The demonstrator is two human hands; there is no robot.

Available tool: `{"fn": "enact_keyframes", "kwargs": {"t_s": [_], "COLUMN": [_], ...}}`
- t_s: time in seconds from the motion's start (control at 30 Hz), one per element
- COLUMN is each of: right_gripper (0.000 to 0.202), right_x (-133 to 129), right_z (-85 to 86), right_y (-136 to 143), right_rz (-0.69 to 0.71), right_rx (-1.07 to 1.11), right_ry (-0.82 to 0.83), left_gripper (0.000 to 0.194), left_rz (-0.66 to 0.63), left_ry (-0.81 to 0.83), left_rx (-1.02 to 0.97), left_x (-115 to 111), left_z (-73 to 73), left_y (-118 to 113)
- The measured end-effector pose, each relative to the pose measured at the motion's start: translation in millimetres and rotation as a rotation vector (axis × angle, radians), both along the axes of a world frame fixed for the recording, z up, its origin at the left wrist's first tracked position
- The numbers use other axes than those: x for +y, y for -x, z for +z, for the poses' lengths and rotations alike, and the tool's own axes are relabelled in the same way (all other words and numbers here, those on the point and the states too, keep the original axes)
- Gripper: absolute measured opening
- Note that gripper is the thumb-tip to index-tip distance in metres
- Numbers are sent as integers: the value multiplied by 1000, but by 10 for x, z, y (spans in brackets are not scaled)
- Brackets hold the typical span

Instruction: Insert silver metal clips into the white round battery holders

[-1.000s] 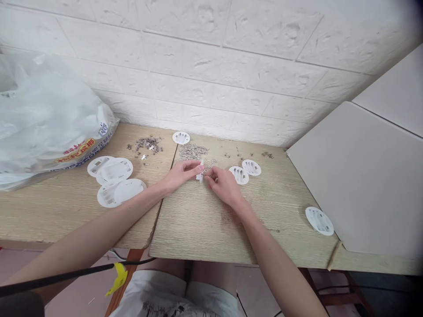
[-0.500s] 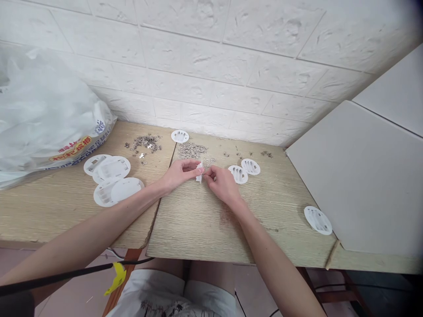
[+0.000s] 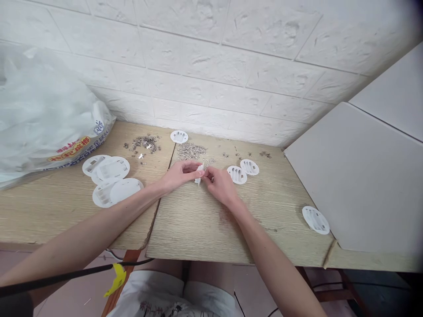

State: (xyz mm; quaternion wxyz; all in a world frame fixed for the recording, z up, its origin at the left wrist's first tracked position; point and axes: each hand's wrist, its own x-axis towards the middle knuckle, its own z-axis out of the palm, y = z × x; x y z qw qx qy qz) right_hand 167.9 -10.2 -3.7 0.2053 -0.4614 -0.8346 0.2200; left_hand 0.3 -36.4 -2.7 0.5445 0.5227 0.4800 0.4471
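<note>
My left hand (image 3: 181,174) grips a white round plastic battery case (image 3: 199,174), turned nearly edge-on above the table. Its thumb lies across the near side of the case. My right hand (image 3: 220,184) is closed in a pinch, with fingertips meeting the case's right side. Whatever lies between those fingertips is too small to make out. Just beyond both hands is a pile of small metal contacts (image 3: 191,151). Two similar battery cases, one of them the nearer case (image 3: 237,175), lie flat to the right of my right hand.
More white round cases (image 3: 110,170) overlap on the left, by a big plastic bag (image 3: 49,114). Another metal heap (image 3: 147,143) lies near the wall, beside a single case (image 3: 179,136). At right, one case (image 3: 316,220) lies against a large white panel (image 3: 357,176). A seam splits the tabletop.
My right fingertips have moved slightly left, closer against the case. The case has tilted a little in my left hand. The view has shifted slightly.
</note>
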Motion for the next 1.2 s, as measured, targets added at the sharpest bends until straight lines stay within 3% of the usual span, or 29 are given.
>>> {"fn": "enact_keyframes", "kwargs": {"t_s": [0.13, 0.3, 0.6, 0.7, 0.8, 0.93, 1.2], "right_gripper": [9, 15, 27, 23, 19, 16, 20], "right_x": [19, 36, 143, 154, 86, -32, -34], "right_z": [28, 79, 77, 96, 100, 33, -1], "right_y": [-80, -152, 90, 194, 263, 256, 173], "right_rz": [51, -17, -113, -112, -115, -74, -93], "right_rx": [37, 128, 589, 607, 523, 365, 319], "right_ry": [26, 95, 395, 274, 7, -259, -196], "left_gripper": [47, 37, 48, 41, 31, 24, 25], "left_rz": [-25, 14, 33, 119, 196, 153, 137], "left_ry": [35, 6, -53, -111, -201, -289, -294], "left_rx": [-117, -259, -265, -112, 70, 186, 217], "left_x": [24, 36, -31, -15, 19, 40, 35], "left_z": [-20, -38, 70, 73, 43, 1, 0], "left_y": [17, 29, 61, 112, 160, 178, 140]}}
